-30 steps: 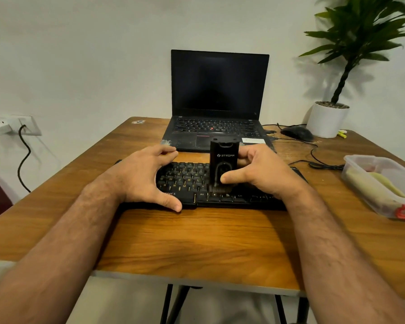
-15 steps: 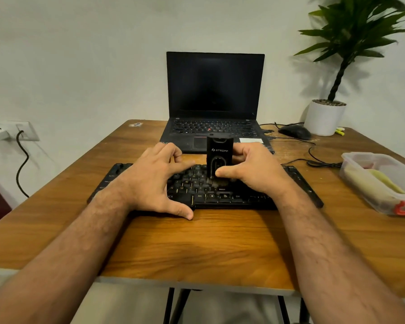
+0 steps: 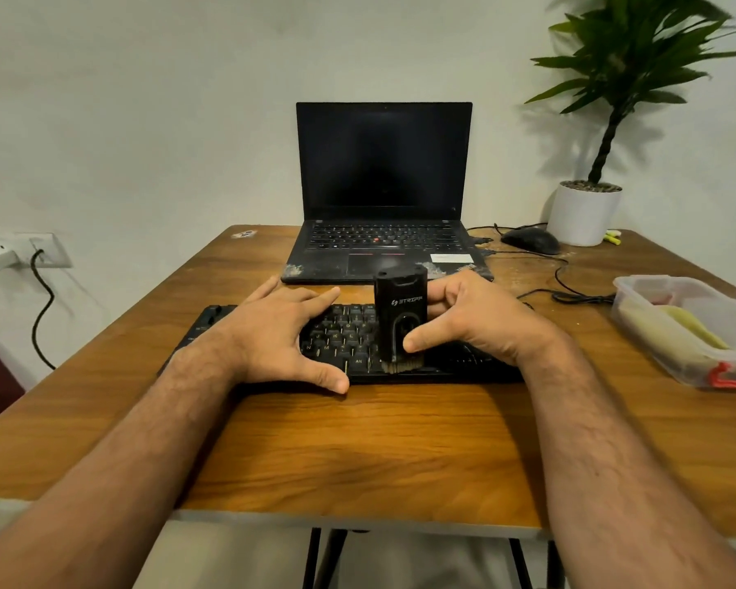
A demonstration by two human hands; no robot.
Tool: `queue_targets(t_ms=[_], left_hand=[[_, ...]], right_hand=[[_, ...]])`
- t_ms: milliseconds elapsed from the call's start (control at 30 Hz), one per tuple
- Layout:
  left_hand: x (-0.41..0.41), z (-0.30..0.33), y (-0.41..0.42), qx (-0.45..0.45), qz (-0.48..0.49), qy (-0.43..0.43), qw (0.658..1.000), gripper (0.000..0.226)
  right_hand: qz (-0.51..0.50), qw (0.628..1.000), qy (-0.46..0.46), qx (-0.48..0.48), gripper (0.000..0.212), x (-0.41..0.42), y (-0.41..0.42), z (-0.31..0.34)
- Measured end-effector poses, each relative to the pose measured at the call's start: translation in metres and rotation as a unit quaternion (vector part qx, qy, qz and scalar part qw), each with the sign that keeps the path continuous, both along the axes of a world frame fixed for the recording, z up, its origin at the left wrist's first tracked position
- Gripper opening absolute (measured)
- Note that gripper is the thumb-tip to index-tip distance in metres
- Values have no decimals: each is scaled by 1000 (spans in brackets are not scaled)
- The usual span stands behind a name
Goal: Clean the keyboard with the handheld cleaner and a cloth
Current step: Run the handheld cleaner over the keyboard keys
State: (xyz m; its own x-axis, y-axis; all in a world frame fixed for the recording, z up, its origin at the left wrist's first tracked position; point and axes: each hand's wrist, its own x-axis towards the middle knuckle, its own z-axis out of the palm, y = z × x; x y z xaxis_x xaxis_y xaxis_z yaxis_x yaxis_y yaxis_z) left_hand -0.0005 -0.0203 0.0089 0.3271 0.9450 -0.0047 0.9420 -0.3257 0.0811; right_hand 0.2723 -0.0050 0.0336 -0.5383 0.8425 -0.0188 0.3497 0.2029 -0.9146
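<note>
Upright on the black keyboard (image 3: pixel 349 337), the black handheld cleaner (image 3: pixel 400 312) stands with its brush bristles pressed onto the keys of the front rows. The right hand (image 3: pixel 472 320) has its grip clamped on the cleaner: the thumb crosses the near face low down, and the curled fingers wrap the far side. White lettering shows on the cleaner's near face, just above the thumb.

Left of that grip, the left hand (image 3: pixel 281 333) lies spread on the keyboard, apart from the cleaner and holding nothing. Its fingers reach over the far rows, and its thumb rests at the keyboard's near edge, where the wooden desk (image 3: pixel 358 452) begins. Keys show between the two hands; the keyboard's right end is hidden under the right hand and wrist.

Beyond the grip, an open laptop (image 3: pixel 383 163) with a dark screen sits at the far side of the desk, with pale dust on its palm rest. Further right and back are a black mouse (image 3: pixel 530 240) with its cable and a potted plant (image 3: pixel 585 214) in a white pot. Well to the right of the grip stands a clear plastic container (image 3: pixel 689 329) with a red latch and yellowish contents; whether that is the cloth I cannot tell.
</note>
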Motion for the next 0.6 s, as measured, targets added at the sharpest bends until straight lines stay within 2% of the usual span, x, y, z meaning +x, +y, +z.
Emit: queue_targets(t_ms=[100, 167, 233, 300, 400, 467, 533, 600], left_hand=[[14, 4, 7, -34, -4, -2, 999, 153], [27, 8, 15, -52, -16, -23, 998, 153], [37, 11, 23, -74, -37, -86, 993, 140], [42, 15, 27, -92, -46, -127, 987, 124], [43, 10, 29, -61, -39, -101, 992, 141], [39, 4, 25, -32, -58, -106, 992, 140], [35, 2, 21, -16, -80, -130, 988, 125], [33, 2, 18, -4, -83, -115, 990, 129]], right_hand=[[-82, 994, -29, 69, 47, -5, 4, -1], [-78, 994, -22, 66, 45, -3, 5, 0], [-24, 999, -3, 30, 45, 1, 1, 0], [-32, 998, -14, 49, 44, 1, 0, 0], [-152, 979, -39, 127, 48, -2, 7, -2], [-113, 989, -18, 92, 46, -1, 9, -3], [-51, 997, -8, 52, 44, -4, 7, -5], [-78, 992, -24, 94, 46, -11, 9, -9]])
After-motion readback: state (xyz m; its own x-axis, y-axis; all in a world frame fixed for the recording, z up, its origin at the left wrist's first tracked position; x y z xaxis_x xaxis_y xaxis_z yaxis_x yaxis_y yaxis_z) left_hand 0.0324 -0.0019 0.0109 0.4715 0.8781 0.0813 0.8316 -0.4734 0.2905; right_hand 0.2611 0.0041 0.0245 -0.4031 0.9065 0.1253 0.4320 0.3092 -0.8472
